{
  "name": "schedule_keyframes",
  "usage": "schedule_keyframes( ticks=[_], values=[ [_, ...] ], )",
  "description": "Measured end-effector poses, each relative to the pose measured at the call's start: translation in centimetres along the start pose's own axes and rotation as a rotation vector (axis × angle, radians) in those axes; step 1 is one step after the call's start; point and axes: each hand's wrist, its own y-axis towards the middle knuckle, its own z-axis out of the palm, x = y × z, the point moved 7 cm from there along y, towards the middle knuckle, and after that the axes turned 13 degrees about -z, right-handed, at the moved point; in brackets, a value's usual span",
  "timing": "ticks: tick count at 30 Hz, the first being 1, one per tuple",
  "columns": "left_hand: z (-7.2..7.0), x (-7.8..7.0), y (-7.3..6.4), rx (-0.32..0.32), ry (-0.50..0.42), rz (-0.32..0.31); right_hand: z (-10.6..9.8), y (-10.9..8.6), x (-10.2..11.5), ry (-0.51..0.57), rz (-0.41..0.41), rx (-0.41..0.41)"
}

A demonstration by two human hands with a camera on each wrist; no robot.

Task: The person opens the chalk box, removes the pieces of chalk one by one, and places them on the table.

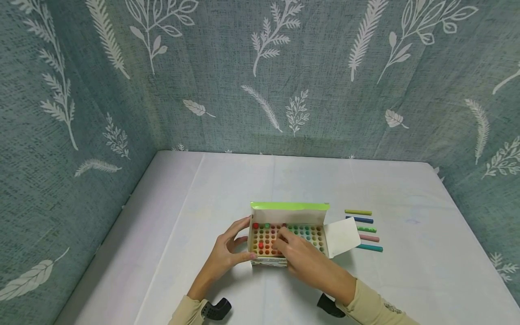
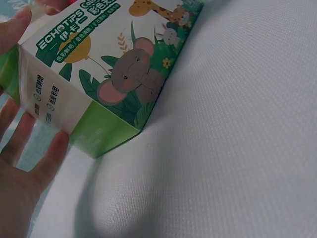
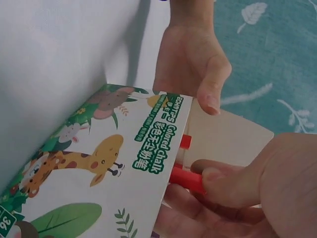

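Note:
A colored chalk box stands on the table with its lid raised and its inside full of holes. My left hand grips the box's left end, thumb at the near corner; in the left wrist view its fingers touch the printed side. Over the holes, my right hand pinches a red chalk stick, which sticks out at the box's open top in the right wrist view. A second red chalk stick pokes up beside it. More red chalk and a green piece sit in the far-left holes.
Right of the box lie several chalk sticks in a column: yellow, blue, green, pink and teal. A white side flap folds out toward them. Leaf-patterned cloth surrounds the white table.

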Motion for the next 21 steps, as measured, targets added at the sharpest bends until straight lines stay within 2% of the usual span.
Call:
schedule_keyframes(
  ticks=[5,11,16,19,21],
  values=[
    [0.0,0.0,0.0,-0.006,0.007,-0.008,-0.2,0.0,-0.1,0.011,-0.007,0.01],
    [0.0,-0.1,0.0,-0.012,0.008,0.003,-0.8,0.0,-0.1,0.027,-0.061,-0.03],
    [0.0,-0.1,0.0,-0.013,0.0,-0.001,-1.7,-0.2,-0.2,0.06,-0.054,-0.047],
    [0.0,-0.2,0.0,-0.014,-0.002,-0.005,-2.5,-0.3,-0.2,0.112,-0.053,-0.083],
    [0.0,-0.1,0.0,-0.015,-0.001,-0.011,-3.3,-0.4,-0.3,0.151,-0.067,-0.135]
  ],
)
